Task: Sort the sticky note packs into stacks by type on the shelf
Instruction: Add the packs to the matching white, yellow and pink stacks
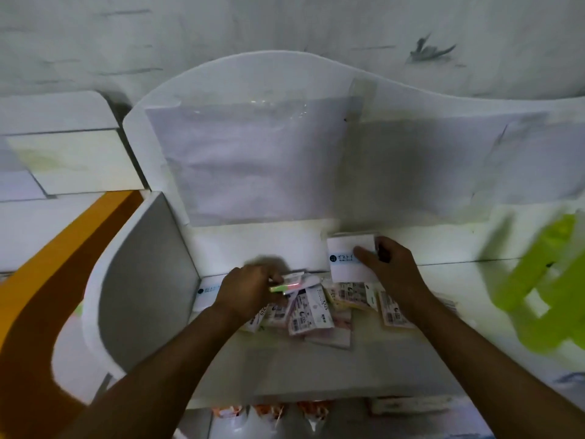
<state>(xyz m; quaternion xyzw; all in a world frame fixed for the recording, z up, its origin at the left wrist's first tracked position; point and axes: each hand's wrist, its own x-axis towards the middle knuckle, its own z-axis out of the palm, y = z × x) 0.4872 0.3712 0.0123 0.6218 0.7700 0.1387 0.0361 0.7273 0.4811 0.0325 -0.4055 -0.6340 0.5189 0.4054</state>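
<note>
Both my hands are busy — left hand [250, 288] pinches a green-edged pack [286, 285] (blurry), right hand [387, 264] grips a white pack [348, 258] on the shelf [364, 369].

This looks like a stationery shop, or the stationery corner of a store. A white display shelf [316, 359] with a curved side panel [142, 280] and a wavy back board [253, 90] carries a loose heap of small retail packs [311, 308] with barcode labels and printed headers. A white pack [349, 259] with a blue printed band sits at the back of the shelf. Below the shelf edge, more packaged goods [269, 413] line a lower tier. Papers are taped across the back board, and a bright green plastic item [544, 280] stands at the right.
</note>
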